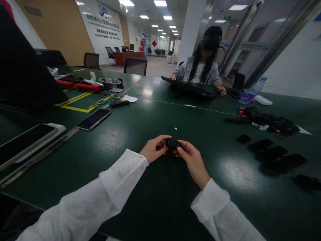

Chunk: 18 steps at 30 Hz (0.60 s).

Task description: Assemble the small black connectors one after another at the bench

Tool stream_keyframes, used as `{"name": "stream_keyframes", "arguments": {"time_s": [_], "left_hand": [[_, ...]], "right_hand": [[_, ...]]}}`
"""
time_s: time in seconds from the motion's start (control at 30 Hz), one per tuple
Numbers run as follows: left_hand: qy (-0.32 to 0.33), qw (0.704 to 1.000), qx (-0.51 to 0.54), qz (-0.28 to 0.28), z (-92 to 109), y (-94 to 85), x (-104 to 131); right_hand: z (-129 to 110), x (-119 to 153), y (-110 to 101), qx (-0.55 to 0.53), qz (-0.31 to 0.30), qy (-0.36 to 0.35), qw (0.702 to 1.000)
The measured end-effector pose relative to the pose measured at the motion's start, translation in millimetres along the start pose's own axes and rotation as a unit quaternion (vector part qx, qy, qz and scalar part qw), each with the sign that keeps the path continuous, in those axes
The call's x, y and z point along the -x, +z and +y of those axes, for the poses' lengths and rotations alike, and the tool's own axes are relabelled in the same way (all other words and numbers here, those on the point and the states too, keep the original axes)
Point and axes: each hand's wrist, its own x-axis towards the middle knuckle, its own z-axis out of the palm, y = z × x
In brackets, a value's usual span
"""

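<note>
A small black device (172, 144) is held between my two hands, above the dark green table (147, 122). The fingertips of my left hand (154, 149) pinch its left side. On its right side, the thumb and fingers of my right hand (191, 158) close round it. Fine details of the device are too dark to tell. Just beyond it on the table lies a tiny pale piece (175, 128).
Phones (94, 119), coloured cables (107, 99) and a metal bowl (110, 82) lie at the left. Several black items (274, 152) and a plastic bottle (253, 90) are at the right. Across the table a person (200, 70) holds a black panel (188, 88).
</note>
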Motion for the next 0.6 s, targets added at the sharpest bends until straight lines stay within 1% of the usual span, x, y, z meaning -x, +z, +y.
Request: {"name": "stream_keyframes", "arguments": {"time_s": [0.4,0.6], "left_hand": [[-0.038,0.999,0.010,-0.010,-1.8,0.0,0.1],[-0.044,0.999,0.000,0.003,-0.8,-0.3,-0.3]], "right_hand": [[0.8,0.3,-1.0,-0.001,-0.003,0.005,1.000],[-2.7,0.7,0.8,-0.013,0.003,0.006,1.000]]}}
